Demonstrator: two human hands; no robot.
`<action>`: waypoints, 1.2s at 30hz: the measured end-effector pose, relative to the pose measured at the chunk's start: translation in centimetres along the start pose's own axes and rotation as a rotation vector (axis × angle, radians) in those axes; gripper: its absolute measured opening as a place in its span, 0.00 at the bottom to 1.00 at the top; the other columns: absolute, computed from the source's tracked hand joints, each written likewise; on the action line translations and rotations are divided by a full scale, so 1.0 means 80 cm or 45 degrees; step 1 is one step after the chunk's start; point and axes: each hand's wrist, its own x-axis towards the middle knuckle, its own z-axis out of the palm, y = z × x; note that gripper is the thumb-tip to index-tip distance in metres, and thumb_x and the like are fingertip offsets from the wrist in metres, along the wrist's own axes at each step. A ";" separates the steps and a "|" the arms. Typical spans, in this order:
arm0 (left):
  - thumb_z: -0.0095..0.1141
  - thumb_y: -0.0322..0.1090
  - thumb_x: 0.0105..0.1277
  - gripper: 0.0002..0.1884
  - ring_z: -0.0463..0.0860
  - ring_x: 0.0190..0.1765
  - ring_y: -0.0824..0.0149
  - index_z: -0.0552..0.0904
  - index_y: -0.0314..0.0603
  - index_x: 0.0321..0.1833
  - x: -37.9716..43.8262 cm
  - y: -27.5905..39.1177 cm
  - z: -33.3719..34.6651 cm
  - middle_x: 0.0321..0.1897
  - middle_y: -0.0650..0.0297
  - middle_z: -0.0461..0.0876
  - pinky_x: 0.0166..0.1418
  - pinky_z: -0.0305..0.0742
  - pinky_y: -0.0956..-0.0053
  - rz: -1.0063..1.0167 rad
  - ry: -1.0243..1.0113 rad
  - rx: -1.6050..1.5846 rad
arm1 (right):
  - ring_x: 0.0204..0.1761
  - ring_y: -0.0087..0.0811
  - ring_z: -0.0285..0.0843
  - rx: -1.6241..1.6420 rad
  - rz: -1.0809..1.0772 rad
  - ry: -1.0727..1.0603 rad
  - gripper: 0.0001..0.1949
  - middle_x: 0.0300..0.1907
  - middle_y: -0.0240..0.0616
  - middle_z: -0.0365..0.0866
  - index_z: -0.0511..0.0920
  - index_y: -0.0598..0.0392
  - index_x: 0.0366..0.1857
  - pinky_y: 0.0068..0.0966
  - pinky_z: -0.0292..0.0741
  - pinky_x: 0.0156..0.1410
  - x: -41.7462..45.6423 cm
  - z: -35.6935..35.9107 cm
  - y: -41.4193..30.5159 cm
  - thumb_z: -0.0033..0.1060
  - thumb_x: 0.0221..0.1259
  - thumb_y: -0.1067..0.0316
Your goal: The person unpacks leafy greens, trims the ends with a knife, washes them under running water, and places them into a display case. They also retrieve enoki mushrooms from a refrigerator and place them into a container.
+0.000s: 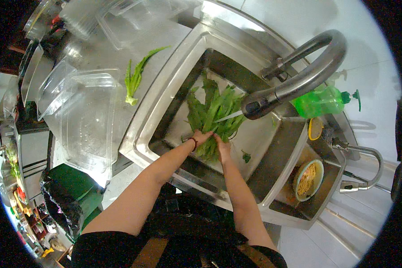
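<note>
Leafy greens [217,104] lie in a large bunch in the stainless steel sink basin [261,144]. My left hand [201,136] grips the bunch from its left side, a dark bracelet on the wrist. From the right, my right hand [222,147] also holds the greens, close beside the left; its fingertips are partly hidden by leaves. A thin stream of water runs from the pull-out faucet [259,104] onto the leaves. One loose leaf piece [246,156] rests on the basin floor right of my right hand.
Clear plastic containers [87,117] and a cut leafy stalk [134,80] occupy the steel counter at left. A green soap pump bottle [320,102] stands behind the sink. The smaller basin at right holds a bowl of noodles [308,181], near a second faucet [372,167]. A lined bin [70,191] is at lower left.
</note>
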 end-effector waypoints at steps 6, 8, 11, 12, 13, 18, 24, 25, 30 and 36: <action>0.48 0.71 0.45 0.56 0.60 0.62 0.53 0.47 0.28 0.64 0.015 0.017 -0.019 0.62 0.46 0.55 0.60 0.61 0.63 -0.131 -0.131 -0.304 | 0.55 0.35 0.65 0.278 0.233 -0.277 0.33 0.57 0.37 0.65 0.64 0.54 0.57 0.30 0.65 0.57 -0.058 0.018 -0.099 0.56 0.49 0.44; 0.49 0.70 0.46 0.53 0.63 0.60 0.55 0.52 0.28 0.63 0.019 0.019 -0.032 0.61 0.47 0.58 0.58 0.62 0.64 -0.110 -0.161 -0.574 | 0.50 0.34 0.70 0.420 0.385 -0.361 0.30 0.54 0.37 0.68 0.65 0.54 0.56 0.30 0.69 0.52 -0.093 0.014 -0.156 0.54 0.52 0.46; 0.50 0.67 0.48 0.46 0.72 0.52 0.59 0.65 0.28 0.57 0.026 0.030 -0.054 0.53 0.50 0.69 0.52 0.68 0.67 0.005 -0.110 -0.746 | 0.46 0.33 0.73 0.461 0.226 -0.447 0.28 0.50 0.36 0.72 0.66 0.54 0.54 0.30 0.71 0.50 -0.120 0.010 -0.205 0.54 0.52 0.49; 0.51 0.67 0.48 0.44 0.73 0.50 0.60 0.67 0.29 0.55 0.022 0.042 -0.062 0.51 0.51 0.71 0.50 0.69 0.68 -0.007 -0.136 -0.818 | 0.49 0.36 0.70 0.522 0.220 -0.503 0.30 0.52 0.40 0.69 0.66 0.57 0.54 0.34 0.70 0.52 -0.117 0.006 -0.212 0.56 0.51 0.47; 0.51 0.66 0.49 0.43 0.74 0.49 0.61 0.69 0.29 0.54 0.016 0.053 -0.068 0.49 0.52 0.72 0.48 0.70 0.68 -0.020 -0.159 -0.893 | 0.47 0.36 0.71 0.631 0.214 -0.552 0.28 0.50 0.40 0.70 0.67 0.57 0.52 0.35 0.71 0.51 -0.112 0.004 -0.216 0.55 0.52 0.49; 0.61 0.52 0.50 0.26 0.80 0.33 0.67 0.75 0.38 0.44 -0.091 0.185 -0.097 0.36 0.60 0.79 0.36 0.78 0.69 0.094 -0.373 -0.811 | 0.41 0.38 0.74 1.078 0.224 -0.774 0.17 0.42 0.42 0.75 0.71 0.56 0.43 0.39 0.72 0.49 -0.025 -0.023 -0.196 0.48 0.57 0.54; 0.60 0.34 0.52 0.11 0.80 0.31 0.67 0.78 0.38 0.36 -0.098 0.214 -0.107 0.32 0.60 0.80 0.32 0.79 0.71 0.091 -0.247 -1.011 | 0.41 0.41 0.75 1.248 0.274 -0.822 0.17 0.40 0.43 0.76 0.73 0.56 0.42 0.41 0.72 0.49 -0.044 -0.044 -0.227 0.43 0.59 0.54; 0.60 0.33 0.52 0.10 0.80 0.31 0.67 0.78 0.38 0.36 -0.096 0.212 -0.104 0.31 0.60 0.80 0.31 0.79 0.71 0.120 -0.185 -1.067 | 0.40 0.40 0.75 1.221 0.248 -0.797 0.18 0.40 0.42 0.77 0.73 0.56 0.42 0.40 0.72 0.48 -0.055 -0.045 -0.231 0.43 0.59 0.53; 0.54 0.38 0.54 0.16 0.79 0.34 0.66 0.76 0.34 0.42 -0.113 0.181 -0.071 0.34 0.58 0.80 0.36 0.72 0.73 0.642 0.094 -0.641 | 0.38 0.35 0.77 1.080 0.021 -0.890 0.19 0.39 0.39 0.77 0.73 0.56 0.42 0.37 0.76 0.43 -0.114 -0.050 -0.245 0.48 0.57 0.50; 0.55 0.31 0.51 0.17 0.78 0.39 0.66 0.76 0.36 0.45 -0.148 0.153 -0.070 0.36 0.61 0.80 0.42 0.73 0.72 0.532 -0.136 -0.533 | 0.36 0.34 0.78 0.848 0.124 -0.728 0.14 0.37 0.39 0.78 0.73 0.58 0.41 0.34 0.77 0.42 -0.087 -0.054 -0.190 0.59 0.49 0.67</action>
